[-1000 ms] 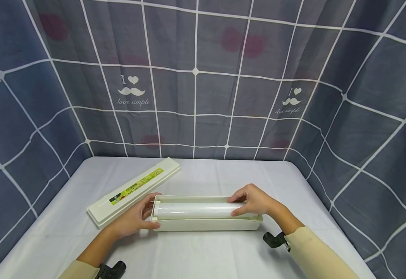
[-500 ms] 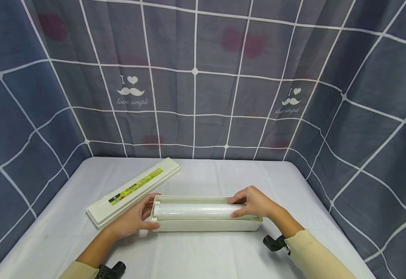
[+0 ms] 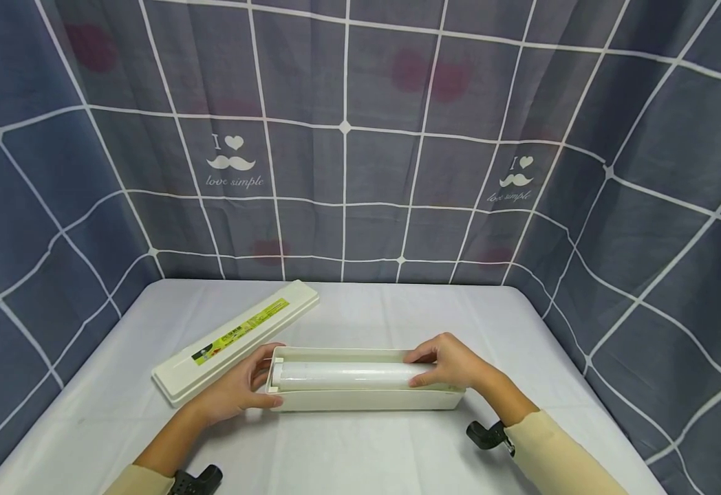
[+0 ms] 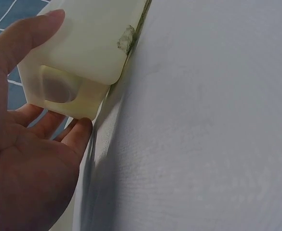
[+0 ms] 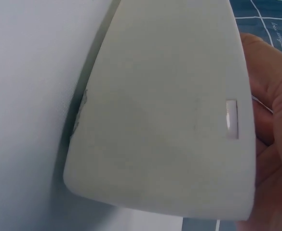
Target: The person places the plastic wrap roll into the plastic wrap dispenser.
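A long cream-white cling film dispenser box lies lengthwise on the table, its top side off. Inside it rests a roll of clear film. My left hand grips the box's left end, thumb on the front wall and fingers round the far side; the left wrist view shows this end wall with a round opening. With thumb and fingers, my right hand reaches into the box and holds the roll near its right end. In the right wrist view, the box wall hides the fingertips.
The box's matching lid, with a green-yellow label, lies slanted behind my left hand. A white cloth covers the table. Dark grey checked curtains surround it at the back and both sides.
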Motion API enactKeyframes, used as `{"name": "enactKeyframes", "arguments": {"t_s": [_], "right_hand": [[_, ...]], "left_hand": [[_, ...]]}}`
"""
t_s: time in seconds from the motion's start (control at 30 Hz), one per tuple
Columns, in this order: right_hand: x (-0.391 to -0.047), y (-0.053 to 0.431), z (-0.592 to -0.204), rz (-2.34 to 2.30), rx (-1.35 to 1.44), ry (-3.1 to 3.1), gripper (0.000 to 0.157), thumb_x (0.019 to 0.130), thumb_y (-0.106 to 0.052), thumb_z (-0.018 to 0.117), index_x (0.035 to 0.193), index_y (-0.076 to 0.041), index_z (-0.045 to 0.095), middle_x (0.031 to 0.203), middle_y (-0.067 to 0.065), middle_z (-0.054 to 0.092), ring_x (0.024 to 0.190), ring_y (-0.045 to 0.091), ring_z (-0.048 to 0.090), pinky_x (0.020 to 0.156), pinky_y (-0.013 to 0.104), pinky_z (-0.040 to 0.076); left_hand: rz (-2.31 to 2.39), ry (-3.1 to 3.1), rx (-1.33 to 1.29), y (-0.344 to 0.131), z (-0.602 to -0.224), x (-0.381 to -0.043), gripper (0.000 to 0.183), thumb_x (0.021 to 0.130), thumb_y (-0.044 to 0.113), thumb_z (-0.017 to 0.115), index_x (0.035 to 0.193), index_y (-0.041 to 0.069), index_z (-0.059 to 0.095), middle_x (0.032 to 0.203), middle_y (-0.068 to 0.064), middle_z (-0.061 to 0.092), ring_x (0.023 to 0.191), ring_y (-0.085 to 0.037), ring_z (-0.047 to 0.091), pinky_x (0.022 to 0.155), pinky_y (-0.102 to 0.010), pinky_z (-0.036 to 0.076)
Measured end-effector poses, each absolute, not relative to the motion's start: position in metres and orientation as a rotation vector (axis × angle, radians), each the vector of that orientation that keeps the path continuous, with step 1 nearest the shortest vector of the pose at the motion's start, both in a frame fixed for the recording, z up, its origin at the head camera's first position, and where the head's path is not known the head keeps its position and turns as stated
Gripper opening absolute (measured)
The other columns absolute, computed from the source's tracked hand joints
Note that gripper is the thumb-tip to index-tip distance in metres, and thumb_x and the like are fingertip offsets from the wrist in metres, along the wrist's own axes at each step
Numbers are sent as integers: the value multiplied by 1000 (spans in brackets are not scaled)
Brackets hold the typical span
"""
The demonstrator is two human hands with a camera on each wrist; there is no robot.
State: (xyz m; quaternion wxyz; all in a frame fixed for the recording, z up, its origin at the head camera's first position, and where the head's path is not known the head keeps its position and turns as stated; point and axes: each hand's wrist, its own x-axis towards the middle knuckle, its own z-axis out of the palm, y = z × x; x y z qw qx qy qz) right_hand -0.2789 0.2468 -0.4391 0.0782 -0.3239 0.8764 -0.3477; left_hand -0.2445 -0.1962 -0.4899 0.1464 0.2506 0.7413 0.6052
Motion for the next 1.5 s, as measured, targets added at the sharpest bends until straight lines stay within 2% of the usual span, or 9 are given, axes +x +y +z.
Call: {"name": "enactKeyframes", "arguments": {"t_s": [0.3, 0.43, 0.47, 0.67, 0.7, 0.87, 1.1, 1.37, 1.5], "right_hand": [[-275, 250, -438, -1052, -1008, 2657, 35, 79, -29, 90, 109, -13, 81, 109, 3, 79, 100, 12, 75, 89, 27, 61], [-273, 251, -436, -1081, -1016, 2666, 34, 79, -27, 90, 108, -11, 81, 108, 3, 79, 100, 15, 75, 89, 30, 62], [-272, 252, -435, -1093, -1014, 2666, 34, 79, -26, 90, 108, -11, 81, 108, 3, 79, 100, 15, 76, 90, 30, 62], [-268, 256, -430, -1125, -1014, 2700, 33, 81, -28, 88, 110, -13, 80, 109, 0, 79, 100, 18, 75, 89, 28, 62], [-267, 257, -430, -1128, -1015, 2708, 33, 82, -29, 88, 110, -14, 80, 109, -1, 79, 100, 18, 75, 89, 28, 62], [-264, 262, -428, -1171, -1002, 2728, 33, 83, -29, 86, 111, -13, 80, 109, 3, 79, 99, 23, 75, 89, 31, 62], [-261, 272, -428, -1279, -1032, 2755, 36, 83, -22, 87, 113, -6, 78, 111, 9, 78, 101, 29, 74, 91, 26, 60], [-260, 287, -436, -1378, -1000, 2799, 35, 83, -20, 87, 117, -20, 77, 120, 1, 76, 111, 11, 71, 100, 20, 54], [-259, 293, -438, -1483, -1005, 2759, 35, 83, -13, 86, 117, -17, 77, 125, 8, 74, 117, 6, 67, 104, 16, 50]], "left_hand": [[1748, 2126, 726, -197, -489, -243, 93, 82, 5, 84, 155, 2, 27, 154, -25, 36, 144, -45, 40, 106, -12, 45], [1746, 2137, 721, -198, -490, -243, 94, 81, 5, 85, 155, 1, 27, 155, -25, 37, 143, -38, 43, 107, -12, 45], [1744, 2141, 713, -198, -489, -242, 95, 81, 5, 85, 155, 2, 27, 155, -24, 37, 143, -31, 46, 107, -12, 45], [1743, 2149, 708, -197, -490, -243, 95, 80, 5, 86, 155, 1, 27, 155, -24, 37, 139, -16, 49, 108, -10, 42], [1743, 2148, 710, -197, -490, -243, 95, 80, 5, 86, 155, 1, 27, 155, -24, 38, 139, -17, 49, 108, -10, 43], [1744, 2144, 692, -197, -489, -243, 97, 80, 5, 86, 156, 3, 27, 155, -22, 38, 133, -3, 50, 108, -11, 44], [1761, 2121, 732, -196, -489, -243, 94, 81, 4, 84, 155, 2, 27, 154, -24, 37, 132, -1, 51, 107, -11, 44], [1768, 2106, 741, -196, -490, -244, 94, 81, 2, 84, 156, 2, 26, 155, -25, 36, 130, 1, 52, 106, -13, 47], [1766, 2103, 713, -196, -489, -243, 95, 81, 2, 84, 156, 5, 26, 155, -21, 37, 130, 1, 52, 106, -13, 48]]}}
